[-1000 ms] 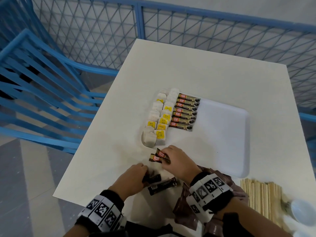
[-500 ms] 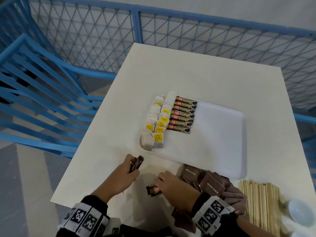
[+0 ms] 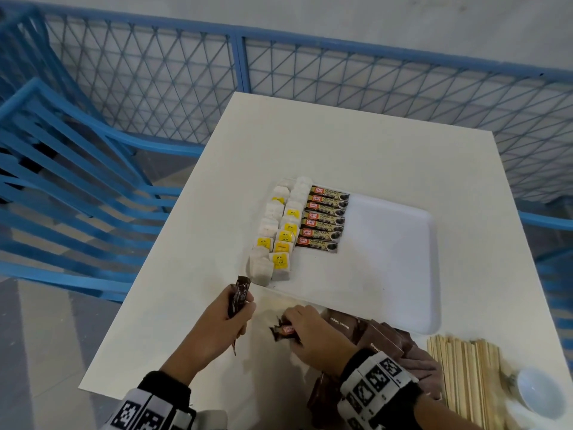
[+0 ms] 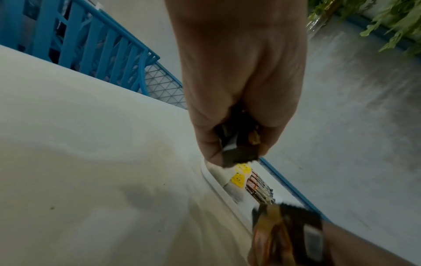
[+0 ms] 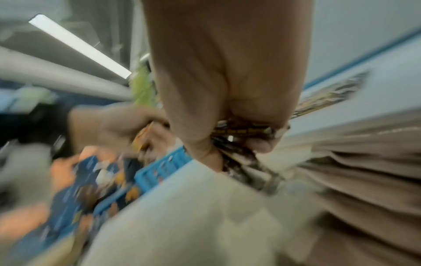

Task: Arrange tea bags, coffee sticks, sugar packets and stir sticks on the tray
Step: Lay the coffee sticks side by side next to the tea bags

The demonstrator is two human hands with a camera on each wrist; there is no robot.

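Gripping a bunch of dark coffee sticks [image 3: 238, 295] upright, the left hand [image 3: 217, 324] sits near the front edge of the table [image 3: 310, 144], just off the near left corner of the tray [image 3: 397, 259]. The right hand [image 3: 313, 333] is beside it, fingers curled round more coffee sticks in hand [image 3: 283, 332] with a red label showing; the right wrist view is blurred but shows the fingers closed on dark packets. On the tray, along its left side, two rows of tea bags [image 3: 279, 234] run from the front toward the back, several with yellow tags. Just beside them lies a neat column of laid coffee sticks [image 3: 325, 218]. The remaining tray surface is bare white. Brown sugar packets [image 3: 372, 336] are piled at the table's front edge, touching the right wrist, and wooden stir sticks [image 3: 465, 377] lie next to them toward the front right corner, near a small white cup [image 3: 541, 395].
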